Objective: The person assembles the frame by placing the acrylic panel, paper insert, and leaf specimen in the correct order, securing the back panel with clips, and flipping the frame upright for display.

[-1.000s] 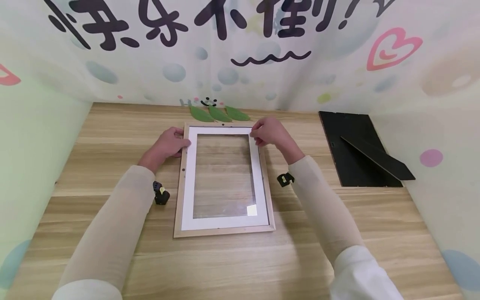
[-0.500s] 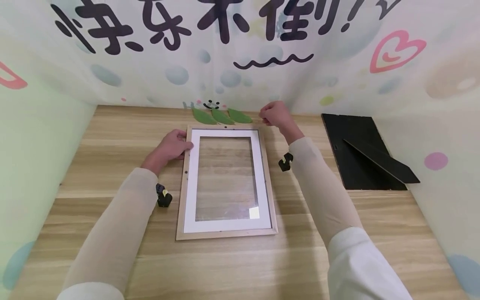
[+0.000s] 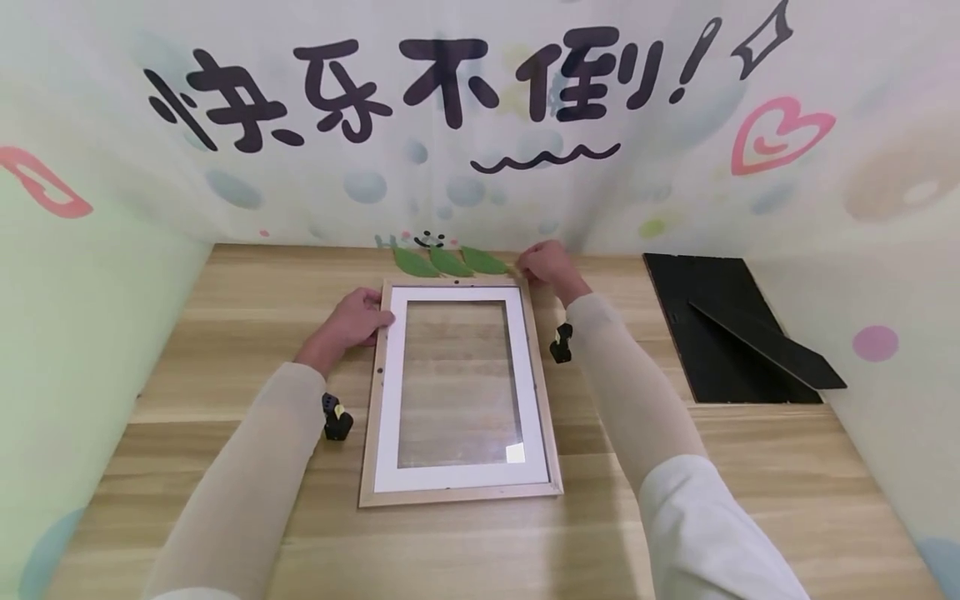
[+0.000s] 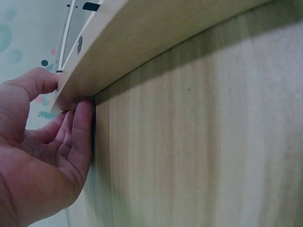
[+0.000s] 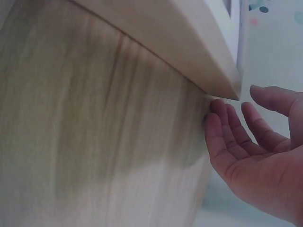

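Note:
A light wooden picture frame [image 3: 461,498] lies on the table with a white mat [image 3: 461,479] and a clear pane inside it. My left hand [image 3: 352,321] grips its upper left side. In the left wrist view the thumb presses the frame's edge from above while the fingers [image 4: 83,125] curl against its side and underside. At the upper right corner is my right hand [image 3: 547,262]. The right wrist view shows its thumb apart from loosely bent fingers [image 5: 215,137], fingertips right by the corner, nothing between them. Three green leaves [image 3: 450,263] lie behind the frame's far edge.
To the right lies a black backing board [image 3: 697,283] with its stand leg [image 3: 772,346] folded out. A printed cloth wall [image 3: 450,192] rises behind the table [image 3: 450,550], and side panels close it in left and right.
My right hand lifted off the mat's upper right corner, moved back past the frame, then came down beside that corner near the leaves. The left hand kept its grip. The head view tilted up.

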A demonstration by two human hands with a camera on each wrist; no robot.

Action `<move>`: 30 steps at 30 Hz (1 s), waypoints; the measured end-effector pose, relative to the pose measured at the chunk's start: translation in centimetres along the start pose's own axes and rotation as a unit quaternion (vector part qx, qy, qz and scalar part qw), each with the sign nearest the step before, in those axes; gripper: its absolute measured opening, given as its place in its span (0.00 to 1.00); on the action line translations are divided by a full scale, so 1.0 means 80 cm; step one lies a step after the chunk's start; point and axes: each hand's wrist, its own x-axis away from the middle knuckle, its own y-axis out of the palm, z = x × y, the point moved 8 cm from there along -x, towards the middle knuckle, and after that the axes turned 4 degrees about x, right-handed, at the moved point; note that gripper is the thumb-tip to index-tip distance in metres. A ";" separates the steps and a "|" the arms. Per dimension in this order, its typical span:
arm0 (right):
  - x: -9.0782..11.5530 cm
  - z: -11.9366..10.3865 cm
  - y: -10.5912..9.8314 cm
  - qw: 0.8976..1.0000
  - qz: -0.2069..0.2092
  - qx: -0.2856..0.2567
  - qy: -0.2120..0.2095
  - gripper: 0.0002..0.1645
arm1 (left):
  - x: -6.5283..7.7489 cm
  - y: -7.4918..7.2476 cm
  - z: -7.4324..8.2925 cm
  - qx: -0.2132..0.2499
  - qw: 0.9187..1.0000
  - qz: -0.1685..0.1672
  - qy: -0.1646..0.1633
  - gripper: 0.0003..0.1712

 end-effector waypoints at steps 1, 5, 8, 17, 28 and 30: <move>-0.001 0.001 0.001 1.000 -0.001 -0.001 0.000 0.15 | 0.000 0.000 -0.001 -0.001 1.000 0.001 -0.001 0.36; -0.001 -0.001 0.005 1.000 0.001 -0.006 -0.007 0.16 | 0.001 0.000 -0.003 0.004 1.000 0.005 0.001 0.36; -0.002 -0.003 0.008 1.000 0.007 0.003 -0.012 0.15 | 0.000 -0.001 -0.004 0.004 1.000 0.006 0.002 0.36; -0.004 0.003 0.010 0.999 0.033 0.013 0.002 0.14 | 0.001 0.004 -0.004 0.013 1.000 0.002 0.001 0.35; 0.002 0.002 0.003 0.998 0.046 -0.028 -0.009 0.15 | 0.006 0.004 -0.002 0.012 1.000 0.008 0.001 0.35; 0.004 -0.003 0.001 0.998 0.049 -0.035 -0.016 0.15 | 0.007 0.002 0.000 0.017 1.000 0.009 0.002 0.34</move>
